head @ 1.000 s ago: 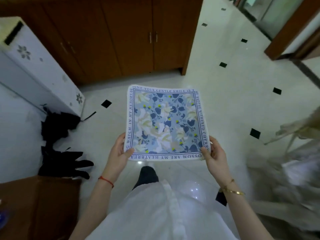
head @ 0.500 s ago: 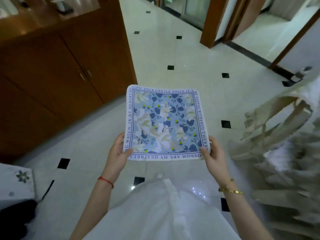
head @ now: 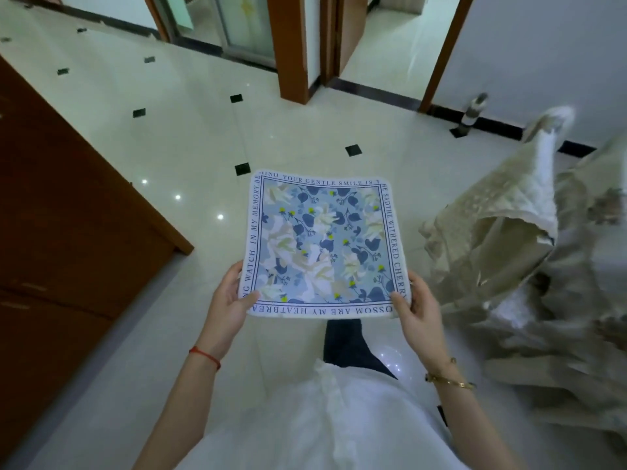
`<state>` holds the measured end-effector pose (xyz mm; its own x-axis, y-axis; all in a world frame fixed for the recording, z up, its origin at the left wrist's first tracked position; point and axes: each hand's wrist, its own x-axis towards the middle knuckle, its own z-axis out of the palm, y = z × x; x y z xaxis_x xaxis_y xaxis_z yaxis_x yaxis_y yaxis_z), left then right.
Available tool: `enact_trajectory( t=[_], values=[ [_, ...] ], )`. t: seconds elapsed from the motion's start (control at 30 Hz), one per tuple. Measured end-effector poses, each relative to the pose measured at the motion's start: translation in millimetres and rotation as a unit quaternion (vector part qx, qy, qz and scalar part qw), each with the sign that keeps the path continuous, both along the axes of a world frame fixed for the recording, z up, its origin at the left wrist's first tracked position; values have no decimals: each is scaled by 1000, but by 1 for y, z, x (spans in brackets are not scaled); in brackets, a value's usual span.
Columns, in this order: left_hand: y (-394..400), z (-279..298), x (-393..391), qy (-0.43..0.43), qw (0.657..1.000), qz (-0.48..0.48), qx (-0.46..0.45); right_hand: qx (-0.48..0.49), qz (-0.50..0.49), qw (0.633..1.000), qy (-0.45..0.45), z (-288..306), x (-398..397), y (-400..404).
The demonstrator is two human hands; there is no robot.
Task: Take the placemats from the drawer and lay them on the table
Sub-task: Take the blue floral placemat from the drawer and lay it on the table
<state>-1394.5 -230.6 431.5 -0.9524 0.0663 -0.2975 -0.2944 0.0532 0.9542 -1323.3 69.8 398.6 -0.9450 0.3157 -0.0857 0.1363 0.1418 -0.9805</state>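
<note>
Holding a square blue floral placemat (head: 324, 244) flat at the centre of the frame, the person grips its near corners: left hand (head: 228, 305) pinching the lower-left corner, right hand (head: 419, 308) the lower-right, thumbs on top. Brown wooden cabinets (head: 68, 239) fill the left side; a blurred beige fabric-covered shape (head: 529, 266) sits at right, over pale tiled floor (head: 203, 137).

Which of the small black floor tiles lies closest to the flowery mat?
The black tile just off the placemat's far left corner, nearly touching its edge in this view. The other black tiles, such as the one beyond the far right corner, sit farther out.
</note>
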Motion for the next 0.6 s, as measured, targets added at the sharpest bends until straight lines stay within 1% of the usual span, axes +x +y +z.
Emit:
enact_trajectory(
  t=[0.3,0.43,0.6],
  values=[
    [126,21,-223,22,997,-77,12,13,-74,997,33,33,-183,111],
    [171,28,-303,20,994,-108,18,12,-111,993,41,30,-243,150],
    [223,17,-399,20,988,-154,16,5,-168,986,26,17,-313,188]
  ],
)
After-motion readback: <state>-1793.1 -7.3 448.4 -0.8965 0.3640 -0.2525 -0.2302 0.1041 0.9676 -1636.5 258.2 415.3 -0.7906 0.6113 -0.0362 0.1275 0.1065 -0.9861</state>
